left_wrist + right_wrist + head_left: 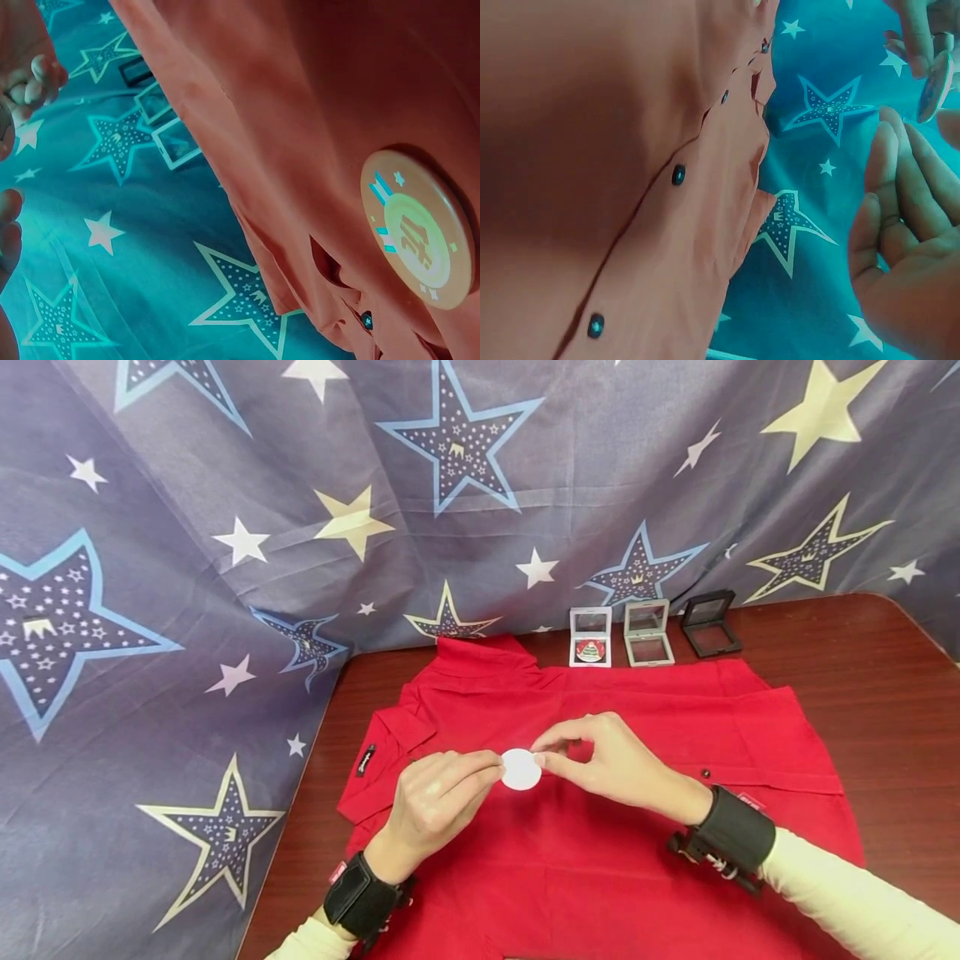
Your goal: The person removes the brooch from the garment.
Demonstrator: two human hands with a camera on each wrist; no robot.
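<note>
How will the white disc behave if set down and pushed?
Likely light: left hand and right hand hold the white disc just at its edges. Probably stiff: looks flat. Round, so could roll if stood on edge.

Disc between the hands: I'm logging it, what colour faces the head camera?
The disc shows white, clearest in the head view.

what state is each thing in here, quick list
Disc: held up, white side showing
Left hand: pinching disc's left edge
Right hand: pinching disc's right edge
Shirt: spread out, wrinkled
Shirt badge: picture showing; pinned or not, unclear
White case: open, red badge inside
Grey case: open, no badge visible
Black case: open, no badge visible
Wrist straps: wrapped round both wrists
Backdrop: hung, creased
</note>
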